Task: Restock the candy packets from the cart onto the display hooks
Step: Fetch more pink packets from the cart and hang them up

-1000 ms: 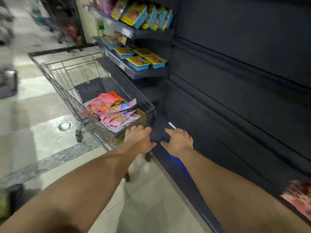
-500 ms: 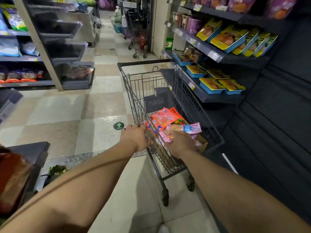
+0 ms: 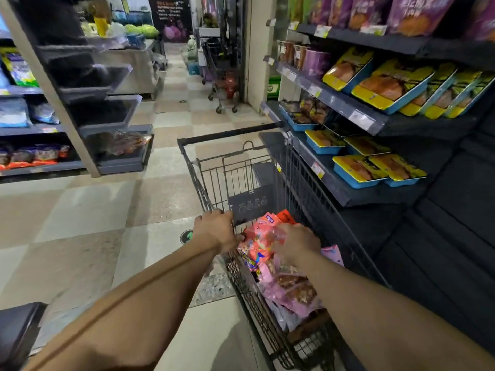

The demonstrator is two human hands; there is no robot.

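Head view, forward-down, close over cart (image 3: pixel 235 135).

Yellow-blue trays (image 3: pixel 388 87) on right shelves, purple bags (image 3: pixel 412 12) above; second trolley (image 3: pixel 223 84) down checkered aisle (image 3: pixel 88 199)

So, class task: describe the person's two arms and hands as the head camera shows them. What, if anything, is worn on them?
Both forearms are bare: no sleeves, gloves, watch, rings or wristbands show. The left hand and the right hand are uncovered.

Candy packets (image 3: pixel 270 253) in cart (image 3: pixel 211 167), shelves (image 3: pixel 356 121) right.
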